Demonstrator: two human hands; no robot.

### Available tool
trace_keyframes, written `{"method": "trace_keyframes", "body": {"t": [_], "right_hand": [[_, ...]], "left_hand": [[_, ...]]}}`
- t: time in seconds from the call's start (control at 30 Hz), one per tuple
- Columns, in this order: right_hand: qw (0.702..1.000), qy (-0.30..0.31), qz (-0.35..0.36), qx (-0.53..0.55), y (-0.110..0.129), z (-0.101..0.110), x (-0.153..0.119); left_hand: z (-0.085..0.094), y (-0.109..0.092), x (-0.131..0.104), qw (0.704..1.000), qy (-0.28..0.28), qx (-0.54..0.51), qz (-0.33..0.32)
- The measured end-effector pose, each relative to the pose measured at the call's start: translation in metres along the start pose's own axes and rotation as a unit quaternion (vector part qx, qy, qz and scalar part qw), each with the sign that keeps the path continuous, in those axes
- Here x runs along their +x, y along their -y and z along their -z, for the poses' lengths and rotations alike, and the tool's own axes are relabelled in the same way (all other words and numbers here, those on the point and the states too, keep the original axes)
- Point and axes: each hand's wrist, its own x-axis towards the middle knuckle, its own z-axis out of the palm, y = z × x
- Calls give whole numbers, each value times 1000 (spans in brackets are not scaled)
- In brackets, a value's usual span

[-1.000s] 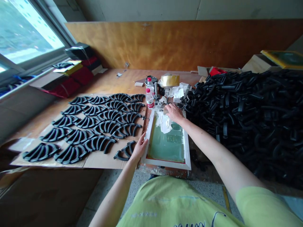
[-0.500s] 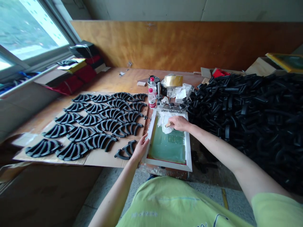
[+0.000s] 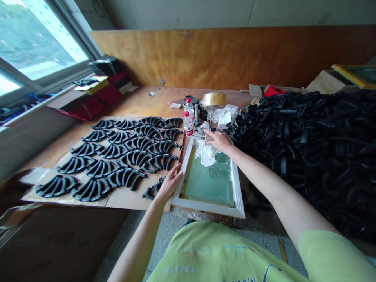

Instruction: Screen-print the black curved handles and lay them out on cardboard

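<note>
The bench [image 3: 141, 98] runs wide below a wooden board; its open wood lies mainly at the far left, between that board and a cardboard sheet [image 3: 125, 201]. A heap of black parts [image 3: 308, 150] fills the right side, pressing close to the screen frame [image 3: 238, 196] and leaving little room there. On the cardboard, curved black parts [image 3: 135, 158] stand in rows, with a bare strip near its front edge. The screen frame sits at the middle of the bench's front edge, its near end now looking larger and higher than half a second ago. Bottles [image 3: 188, 124] stand close by its far left corner. The left hand [image 3: 171, 182] is closed on the frame's left rail, partly covering the nearest curved parts. The right hand [image 3: 219, 141] has moved from the white paste [image 3: 206, 156] to the frame's far end, fingers narrow around a small tan tool [image 3: 208, 138], partly hidden.
</note>
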Motion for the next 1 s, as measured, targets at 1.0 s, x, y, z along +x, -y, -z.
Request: {"method": "trace_keyframes", "body": {"t": [1.0], "right_hand": [[988,126,-60,-66,-27,-33,-187]], "left_hand": [[48,99,-39,955,-235,-133,124]]}}
